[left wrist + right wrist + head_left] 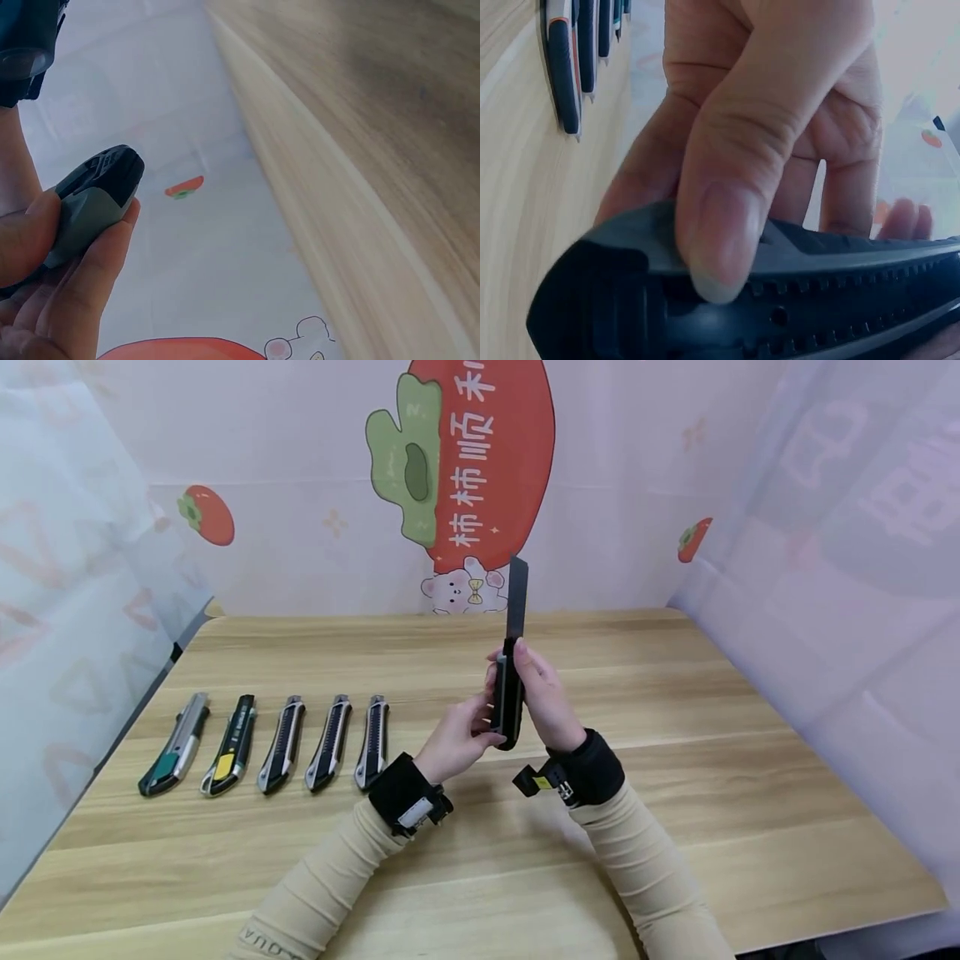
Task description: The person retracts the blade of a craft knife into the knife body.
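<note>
A large utility knife (509, 697) with a black and grey handle stands nearly upright above the table, its long dark blade (517, 597) extended upward. My left hand (459, 735) holds the handle's lower end from the left, with thumb and fingers about it. My right hand (547, 697) grips the upper handle, its thumb lying near the blade's base. In the right wrist view a thumb (724, 232) presses on the knife's toothed slider channel (840, 319). The rounded end of the handle (94, 206) shows in the left wrist view. Parts of both hands are hidden behind the handle.
On the wooden table (675, 760) several utility knives lie in a row at the left: one with a green slider (176, 747), one with a yellow slider (228, 747), and dark silver-edged ones (327, 743). A printed cloth (300, 552) hangs behind the table.
</note>
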The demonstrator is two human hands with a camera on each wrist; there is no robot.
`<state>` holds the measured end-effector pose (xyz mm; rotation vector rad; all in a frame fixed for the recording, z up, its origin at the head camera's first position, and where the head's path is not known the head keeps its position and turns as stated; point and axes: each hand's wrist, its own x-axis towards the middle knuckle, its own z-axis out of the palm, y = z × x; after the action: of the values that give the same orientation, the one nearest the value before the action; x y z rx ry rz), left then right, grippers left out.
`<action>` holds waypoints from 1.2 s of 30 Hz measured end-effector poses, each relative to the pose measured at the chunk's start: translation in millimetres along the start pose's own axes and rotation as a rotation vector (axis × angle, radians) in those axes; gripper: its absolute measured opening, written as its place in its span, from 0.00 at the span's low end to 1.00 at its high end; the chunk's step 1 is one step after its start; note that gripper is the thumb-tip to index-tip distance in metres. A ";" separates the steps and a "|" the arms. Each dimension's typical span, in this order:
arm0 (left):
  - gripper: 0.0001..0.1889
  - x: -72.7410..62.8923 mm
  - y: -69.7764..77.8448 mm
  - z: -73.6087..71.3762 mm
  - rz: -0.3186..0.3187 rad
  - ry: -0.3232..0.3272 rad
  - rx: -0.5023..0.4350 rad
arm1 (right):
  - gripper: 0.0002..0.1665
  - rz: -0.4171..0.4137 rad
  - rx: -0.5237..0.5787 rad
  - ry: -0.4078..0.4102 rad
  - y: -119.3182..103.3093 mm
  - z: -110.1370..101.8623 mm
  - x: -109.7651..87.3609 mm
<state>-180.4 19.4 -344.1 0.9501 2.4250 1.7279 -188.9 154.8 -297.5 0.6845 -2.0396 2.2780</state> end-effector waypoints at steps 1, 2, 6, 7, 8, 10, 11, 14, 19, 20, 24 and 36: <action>0.28 -0.2 0.0 -0.6 0.000 -0.002 0.004 | 0.24 -0.003 -0.007 0.004 0.5 0.9 0.5; 0.29 -0.3 0.1 -1.2 0.002 -0.004 0.007 | 0.23 -0.008 -0.014 0.010 0.9 1.8 1.0; 0.29 -0.5 0.8 -2.1 -0.003 -0.012 0.006 | 0.15 -0.055 -0.033 0.032 2.2 5.6 1.7; 0.28 -0.7 1.0 -2.2 -0.008 -0.013 0.006 | 0.15 -0.071 -0.040 0.035 2.5 6.1 1.4; 0.28 -0.8 1.0 -2.1 -0.013 -0.013 0.005 | 0.14 -0.084 -0.045 0.039 2.6 6.7 1.2; 0.26 -0.6 -0.3 -1.8 -0.019 -0.014 0.003 | 0.13 -0.099 -0.050 0.045 2.5 7.4 0.2; 0.25 -0.7 -0.8 -1.6 -0.023 -0.017 0.002 | 0.13 -0.104 -0.051 0.045 2.5 7.6 -0.1; 0.24 -0.9 -1.6 -1.5 -0.032 -0.026 -0.006 | 0.13 -0.110 -0.052 0.046 2.7 7.6 -1.0; 0.25 -1.2 -0.7 -1.7 -0.045 -0.041 -0.011 | 0.12 -0.130 -0.065 0.033 2.9 7.0 -1.7; 0.25 -1.0 -0.8 -1.7 -0.045 -0.041 -0.012 | 0.12 -0.132 -0.065 0.030 3.1 6.9 -1.8; 0.25 -0.9 -0.5 -1.7 -0.049 -0.044 -0.014 | 0.11 -0.128 -0.062 0.023 4.2 6.2 -1.9; 0.26 -0.6 2.0 -2.8 -0.080 -0.038 0.009 | 0.10 -0.126 -0.068 -0.013 3.8 5.5 -2.6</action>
<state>-180.0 17.1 -341.5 0.8664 2.4143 1.6586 -186.0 149.7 -301.7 0.8013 -2.0073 2.1318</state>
